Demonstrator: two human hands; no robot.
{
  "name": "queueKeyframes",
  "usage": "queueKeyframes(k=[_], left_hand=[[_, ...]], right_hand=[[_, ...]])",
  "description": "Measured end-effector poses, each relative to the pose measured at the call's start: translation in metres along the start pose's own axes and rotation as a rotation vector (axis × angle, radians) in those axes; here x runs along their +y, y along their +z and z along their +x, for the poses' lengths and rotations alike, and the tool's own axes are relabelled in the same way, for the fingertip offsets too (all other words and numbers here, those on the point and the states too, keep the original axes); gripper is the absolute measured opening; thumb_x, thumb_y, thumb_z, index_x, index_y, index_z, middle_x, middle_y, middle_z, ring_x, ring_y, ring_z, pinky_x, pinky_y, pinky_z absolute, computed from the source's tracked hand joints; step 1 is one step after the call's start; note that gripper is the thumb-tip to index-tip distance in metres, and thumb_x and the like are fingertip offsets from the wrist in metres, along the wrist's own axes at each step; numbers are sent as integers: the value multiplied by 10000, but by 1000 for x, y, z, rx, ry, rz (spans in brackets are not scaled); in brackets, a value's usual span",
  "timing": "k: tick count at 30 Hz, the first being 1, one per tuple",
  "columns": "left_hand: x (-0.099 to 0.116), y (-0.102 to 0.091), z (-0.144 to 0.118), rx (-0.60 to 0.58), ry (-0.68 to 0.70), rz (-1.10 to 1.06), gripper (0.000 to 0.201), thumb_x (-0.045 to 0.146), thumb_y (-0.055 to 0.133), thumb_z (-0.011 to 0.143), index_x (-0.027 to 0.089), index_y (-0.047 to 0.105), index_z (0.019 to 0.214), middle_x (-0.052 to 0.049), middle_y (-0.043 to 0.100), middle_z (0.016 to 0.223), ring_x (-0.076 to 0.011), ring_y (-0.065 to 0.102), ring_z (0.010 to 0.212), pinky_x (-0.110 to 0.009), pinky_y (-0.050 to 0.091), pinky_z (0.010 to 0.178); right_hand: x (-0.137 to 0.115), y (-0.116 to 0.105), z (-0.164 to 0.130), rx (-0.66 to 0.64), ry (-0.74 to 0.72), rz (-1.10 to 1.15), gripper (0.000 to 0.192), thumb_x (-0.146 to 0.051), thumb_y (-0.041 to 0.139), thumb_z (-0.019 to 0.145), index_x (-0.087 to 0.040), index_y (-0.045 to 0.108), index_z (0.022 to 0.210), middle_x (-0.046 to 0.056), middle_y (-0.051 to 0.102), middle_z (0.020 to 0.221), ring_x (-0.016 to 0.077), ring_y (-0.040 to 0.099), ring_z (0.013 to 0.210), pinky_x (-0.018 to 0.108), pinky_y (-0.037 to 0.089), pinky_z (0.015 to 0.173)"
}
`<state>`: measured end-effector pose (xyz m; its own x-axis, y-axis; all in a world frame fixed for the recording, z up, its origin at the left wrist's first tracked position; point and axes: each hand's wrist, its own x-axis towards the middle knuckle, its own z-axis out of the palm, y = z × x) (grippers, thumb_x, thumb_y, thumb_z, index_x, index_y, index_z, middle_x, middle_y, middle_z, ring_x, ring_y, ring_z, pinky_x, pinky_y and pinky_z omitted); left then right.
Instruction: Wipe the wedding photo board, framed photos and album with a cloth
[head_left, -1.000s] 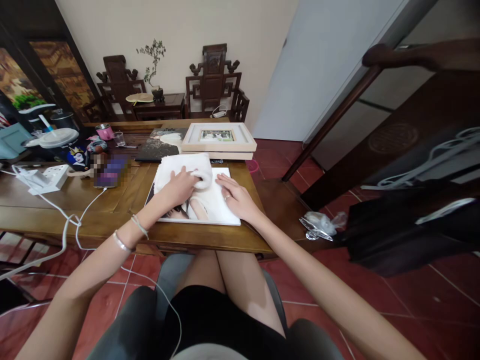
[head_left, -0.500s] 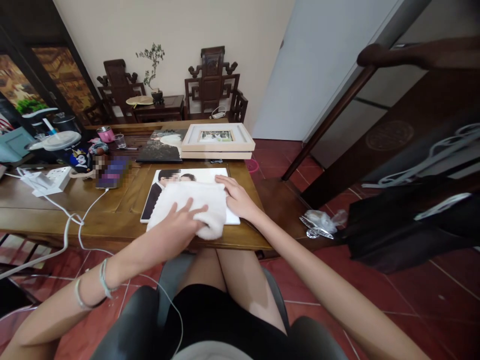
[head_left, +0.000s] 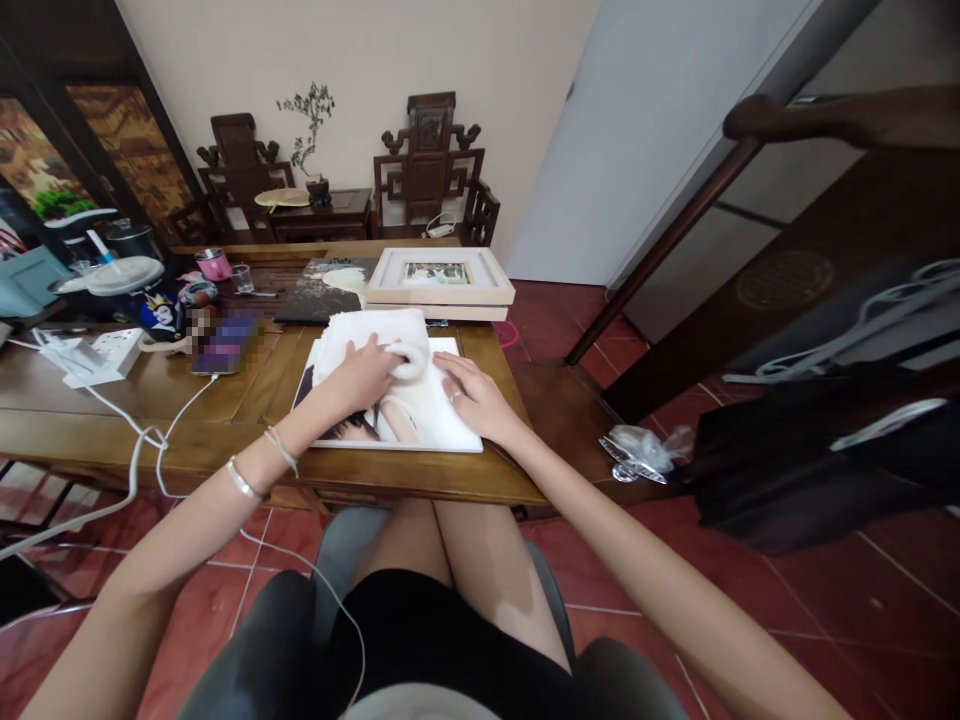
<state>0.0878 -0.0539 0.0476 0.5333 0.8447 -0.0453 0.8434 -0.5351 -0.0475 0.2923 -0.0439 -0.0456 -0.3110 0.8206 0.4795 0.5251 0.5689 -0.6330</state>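
A white towel [head_left: 379, 328] lies bunched over the upper left of a photo panel [head_left: 431, 432]. My left hand [head_left: 367, 376] presses down on it, with a rolled fold caught at the fingertips. The panel rests flat near the table's front edge; dark clothing and pale parts of its picture show below the towel. My right hand [head_left: 480, 398] lies on the panel's right edge with fingers stretched out, apart from the towel. A ring shows on one of its fingers.
Behind the panel stand stacked light wooden frames [head_left: 442, 284] and a dark picture panel [head_left: 315, 290]. To the left on the wooden table [head_left: 172, 432] are a phone [head_left: 225, 342], a power strip [head_left: 105, 355] with cables, a dark mug [head_left: 157, 312] and a pink cup [head_left: 213, 264].
My left hand and the towel have moved away from me, up the panel, baring its lower part. My right hand remains at the right edge, nearly still.
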Motion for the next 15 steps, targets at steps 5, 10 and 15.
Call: queueKeyframes(k=[5,10,15], left_hand=[[37,-3,-47,-53,73,34,392,47,426,905,155,589,1244,-138,373,1530,-424,294,1403,-683,353,1020],[48,-1,-46,-47,148,8,400,60,447,904,211,604,1240,-81,327,1561,-423,244,1428,-708,323,1034],[61,3,-59,-39,286,11,463,31,442,873,231,599,1259,-58,324,1564,-413,213,1443,-699,293,1065]], right_hand=[[-9,-4,0,139,114,63,405,-290,416,911,-199,614,1252,99,641,1294,258,587,1198,478,429,1055],[-19,-9,-1,271,205,189,398,-406,414,936,-224,631,1216,79,634,1313,243,565,1233,449,405,1077],[-15,-7,0,320,260,273,455,-492,372,953,-217,639,1198,89,654,1280,251,597,1190,451,432,1046]])
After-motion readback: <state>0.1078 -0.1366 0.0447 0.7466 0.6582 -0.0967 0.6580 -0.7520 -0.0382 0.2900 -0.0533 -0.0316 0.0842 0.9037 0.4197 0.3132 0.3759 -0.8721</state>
